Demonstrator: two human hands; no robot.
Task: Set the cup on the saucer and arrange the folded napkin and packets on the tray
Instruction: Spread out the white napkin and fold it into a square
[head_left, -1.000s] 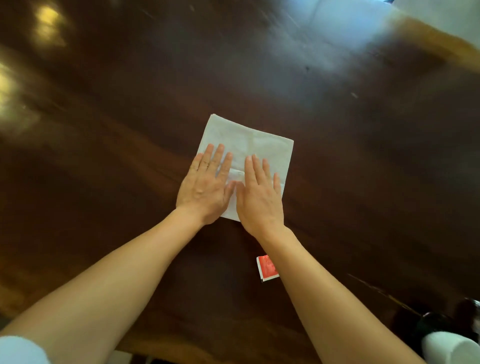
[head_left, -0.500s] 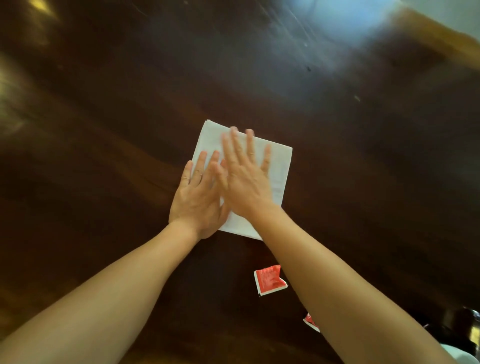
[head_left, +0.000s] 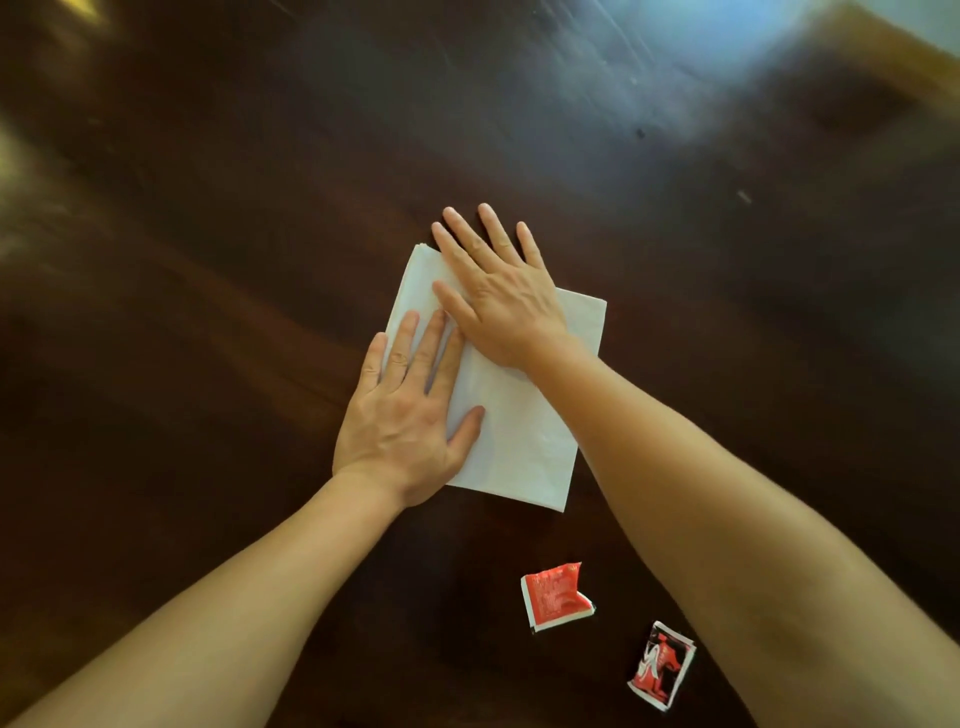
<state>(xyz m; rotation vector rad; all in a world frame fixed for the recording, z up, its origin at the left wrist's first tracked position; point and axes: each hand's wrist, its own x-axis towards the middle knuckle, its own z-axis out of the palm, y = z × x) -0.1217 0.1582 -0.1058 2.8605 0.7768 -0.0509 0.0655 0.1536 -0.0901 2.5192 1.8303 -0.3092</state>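
Note:
A white folded napkin (head_left: 519, 431) lies flat on the dark wooden table (head_left: 208, 260). My left hand (head_left: 408, 410) presses flat on its left near part, fingers spread. My right hand (head_left: 498, 291) lies flat on its far part, fingertips reaching past the far edge onto the wood. Neither hand grips anything. Two red packets lie nearer me: one packet (head_left: 556, 596) below the napkin, a second packet (head_left: 661, 665) partly beside my right forearm. No cup, saucer or tray is in view.
The glossy table surface stretches all round the napkin, with bright reflections at the far right (head_left: 727, 67) and far left. A lighter edge (head_left: 893, 57) shows at the top right corner.
My right hand has slid away from me across the napkin to its far edge. My left hand stays pressed on the near left. The view tipped so the second packet shows and the white cup left the frame.

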